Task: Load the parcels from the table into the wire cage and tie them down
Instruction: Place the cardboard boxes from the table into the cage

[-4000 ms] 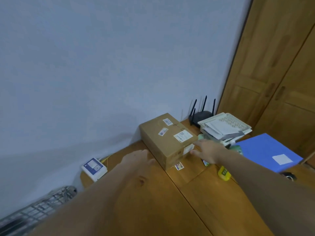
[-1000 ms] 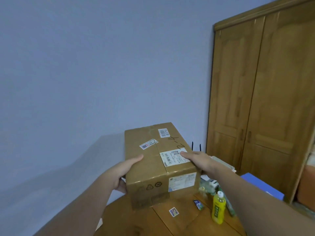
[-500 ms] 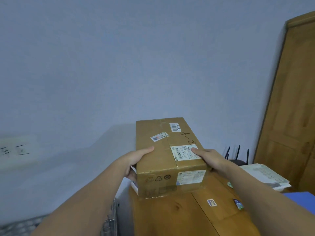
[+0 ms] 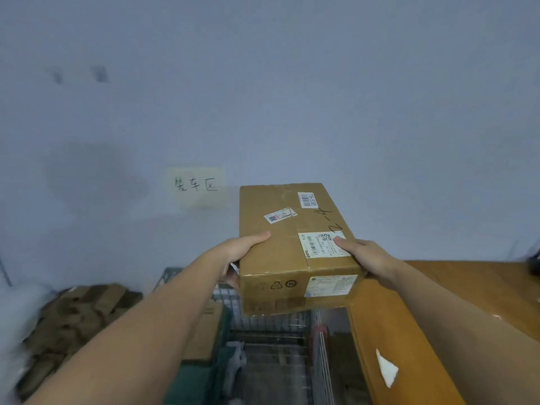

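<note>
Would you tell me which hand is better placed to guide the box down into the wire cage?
Probably the left hand: it holds the cardboard box on the side over the wire cage, while the right hand is over the table edge.

arms: two, bare to frame edge | left hand (image 4: 233,252): bare | right hand (image 4: 371,255): bare

The scene is lit dimly and evenly, with a cool bluish cast. A soft, broad shadow is thrown on the wall (image 4: 96,182). Motion blur is seen at the lower left, where the cardboard pile (image 4: 76,325) is smeared. Straight lines are bent by wide-angle distortion near the edges.
</note>
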A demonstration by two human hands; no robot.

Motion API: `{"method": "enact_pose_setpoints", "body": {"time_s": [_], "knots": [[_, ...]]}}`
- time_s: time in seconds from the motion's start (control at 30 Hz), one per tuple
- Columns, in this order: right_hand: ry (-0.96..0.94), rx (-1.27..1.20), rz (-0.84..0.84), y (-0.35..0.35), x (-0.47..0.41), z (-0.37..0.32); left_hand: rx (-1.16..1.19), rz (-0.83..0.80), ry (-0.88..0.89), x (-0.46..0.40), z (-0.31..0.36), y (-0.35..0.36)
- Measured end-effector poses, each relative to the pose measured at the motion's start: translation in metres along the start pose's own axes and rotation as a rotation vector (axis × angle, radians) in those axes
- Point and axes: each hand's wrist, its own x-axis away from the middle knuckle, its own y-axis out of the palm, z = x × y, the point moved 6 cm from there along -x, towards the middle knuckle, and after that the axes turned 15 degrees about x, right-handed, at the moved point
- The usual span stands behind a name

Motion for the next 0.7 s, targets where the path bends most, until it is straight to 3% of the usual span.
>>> {"method": "enact_pose_setpoints", "body": {"time_s": [0.37, 0.7], "knots": [[-0.102, 0.013, -0.184, 0.159, -0.028, -0.063, 0.093, 0.237, -0.011, 0.003, -0.074, -0.155], [-0.133, 0.069, -0.313, 0.249, -0.082, -0.086, 0.272, 0.374, 0.024, -0.032, -0.108, -0.220]]}}
